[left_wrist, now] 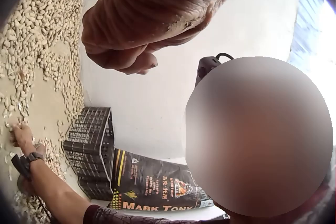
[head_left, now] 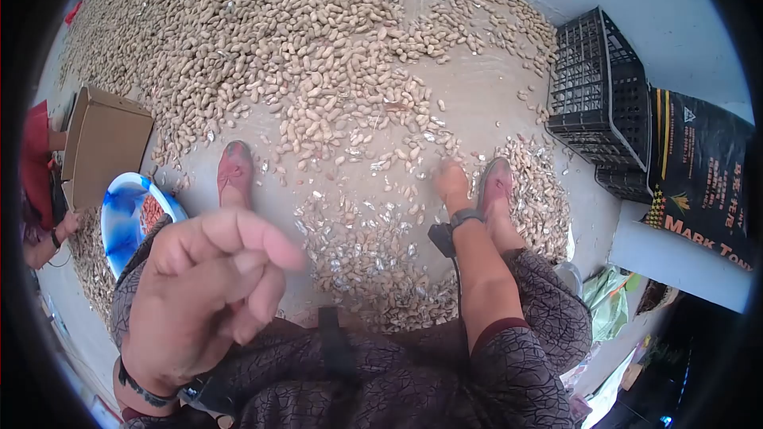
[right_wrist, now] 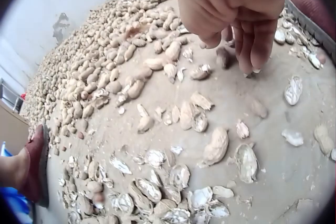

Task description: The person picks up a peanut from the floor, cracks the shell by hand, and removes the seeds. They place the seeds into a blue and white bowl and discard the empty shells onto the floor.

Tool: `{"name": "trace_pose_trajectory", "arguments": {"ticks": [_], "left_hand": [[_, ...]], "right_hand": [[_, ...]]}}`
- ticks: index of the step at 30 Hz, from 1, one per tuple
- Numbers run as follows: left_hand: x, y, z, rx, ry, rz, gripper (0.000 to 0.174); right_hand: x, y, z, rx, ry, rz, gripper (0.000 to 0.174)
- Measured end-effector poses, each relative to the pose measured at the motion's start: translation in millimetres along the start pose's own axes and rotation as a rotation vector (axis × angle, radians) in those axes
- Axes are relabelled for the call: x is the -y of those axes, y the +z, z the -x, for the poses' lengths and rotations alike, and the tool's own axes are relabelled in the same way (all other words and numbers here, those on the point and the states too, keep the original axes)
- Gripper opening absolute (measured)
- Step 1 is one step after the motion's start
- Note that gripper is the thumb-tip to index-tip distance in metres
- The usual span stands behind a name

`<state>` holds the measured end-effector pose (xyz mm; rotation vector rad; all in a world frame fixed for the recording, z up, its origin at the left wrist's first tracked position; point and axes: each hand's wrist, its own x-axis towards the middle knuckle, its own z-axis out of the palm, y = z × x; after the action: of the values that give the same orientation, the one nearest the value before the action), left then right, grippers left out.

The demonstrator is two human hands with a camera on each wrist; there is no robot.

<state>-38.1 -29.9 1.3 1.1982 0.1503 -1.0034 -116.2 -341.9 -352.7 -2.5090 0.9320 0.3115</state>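
Observation:
My left hand [head_left: 203,294] is raised close to the head camera, its fingers curled and its thumb bent in against them. Nothing shows in its grasp; the left wrist view shows the back of the curled hand [left_wrist: 152,19]. My right hand [head_left: 451,183] is low over the floor beside the right shoe [head_left: 497,181]. In the right wrist view the fingers of this hand [right_wrist: 236,19] point down, loosely bent, with a dark peanut [right_wrist: 223,57] by the thumb and fingertips. Whole peanuts [right_wrist: 216,146] and split shells [right_wrist: 245,162] lie around it.
A large heap of peanuts [head_left: 262,40] covers the back floor. At left stand a blue-and-white basin [head_left: 121,226] with red kernels and a cardboard box [head_left: 107,143], near another person's arm [head_left: 49,246]. Black crates [head_left: 600,95] and a black sack [head_left: 699,175] are at right.

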Motion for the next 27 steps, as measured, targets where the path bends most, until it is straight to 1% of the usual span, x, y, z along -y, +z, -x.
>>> {"name": "trace_pose_trajectory", "arguments": {"ticks": [1,3,4,5,6,11,12,13,14,15,16,18,19,21,22,23,25,26,27], "left_hand": [[1,3,-2,0.0,-0.005,-0.003,0.021],[3,10,-5,-0.074,0.048,-0.006,0.019],[4,11,-5,-0.084,0.038,-0.005,0.021],[5,12,-6,-0.084,0.034,-0.006,0.021],[5,13,-6,-0.077,0.017,-0.014,0.021],[4,16,-5,-0.051,-0.035,-0.011,0.021],[3,13,-4,-0.008,-0.063,-0.03,0.02],[3,11,-4,0.034,-0.091,-0.048,0.02],[4,12,-3,0.033,-0.09,-0.047,0.02],[5,15,-3,-0.019,-0.076,-0.044,0.019],[6,16,-3,-0.07,-0.063,-0.04,0.018],[7,14,0,-0.063,-0.054,-0.023,0.018],[7,14,1,-0.056,-0.044,-0.012,0.018],[4,17,4,-0.075,-0.038,-0.022,0.018],[3,18,5,-0.097,-0.03,-0.035,0.018],[1,18,6,-0.1,-0.03,-0.033,0.018],[-1,17,6,-0.104,-0.038,-0.018,0.019],[-1,16,6,-0.107,-0.042,-0.017,0.019],[0,15,6,-0.116,-0.013,-0.015,0.019]], "right_hand": [[0,3,-1,0.003,0.005,-0.003,0.031],[2,3,1,-0.001,0.026,0.015,0.035],[4,1,1,0.003,0.029,0.015,0.035],[7,-1,1,0.016,0.025,0.036,0.031],[8,-1,1,0.029,0.021,0.057,0.028],[12,5,1,0.014,0.019,0.122,0.026],[11,8,1,0.014,0.024,0.158,0.025],[-6,22,-6,0.014,0.024,0.159,0.025],[-37,47,-18,0.03,-0.103,0.23,0.022],[-56,59,-27,0.047,-0.233,0.302,0.019],[-49,39,-23,0.05,-0.236,0.304,0.019],[-38,-7,-11,0.31,0.444,-1.162,0.014],[-39,-18,-9,0.31,0.449,-1.158,0.014],[-42,-32,-8,0.245,0.448,-1.792,0.008],[-41,-36,-10,0.279,0.389,-1.874,0.004],[-38,-38,-14,0.282,0.389,-1.873,0.004],[-29,-42,-21,0.292,0.419,-1.961,0.007],[-31,-38,-29,0.294,0.424,-1.959,0.007],[-31,-35,-38,0.277,0.416,-1.837,0.011]]}}
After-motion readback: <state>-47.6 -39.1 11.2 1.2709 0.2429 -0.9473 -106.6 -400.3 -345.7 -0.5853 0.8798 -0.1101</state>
